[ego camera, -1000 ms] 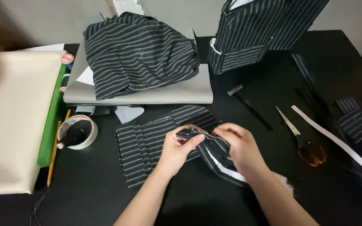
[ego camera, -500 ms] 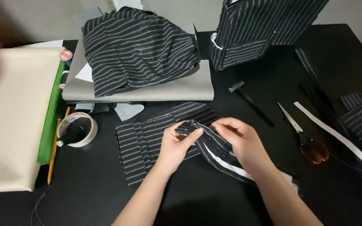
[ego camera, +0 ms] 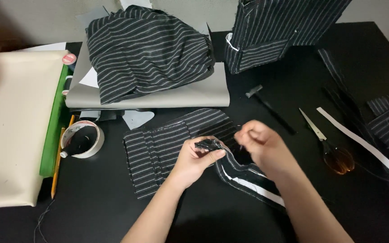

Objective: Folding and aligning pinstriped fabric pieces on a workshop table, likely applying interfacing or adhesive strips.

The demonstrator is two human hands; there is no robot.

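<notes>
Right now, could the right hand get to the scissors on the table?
Probably yes: the scissors lie uncovered just beside the right hand, with bare table between; but it is pinching the striped fabric.

Matt black bench (ego camera: 356, 49) carries soft woven pinstriped cloth: a flat striped fabric piece (ego camera: 167, 144) and a bundled striped garment (ego camera: 149, 49). The scissors (ego camera: 327, 144) show bright metal blades and glossy amber plastic handles. Tape roll (ego camera: 83, 139) looks papery.

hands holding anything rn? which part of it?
Left hand pinches the bunched end of a striped fabric strip between thumb and fingers. Right hand is closed just above that end; what it pinches cannot be told.
</notes>
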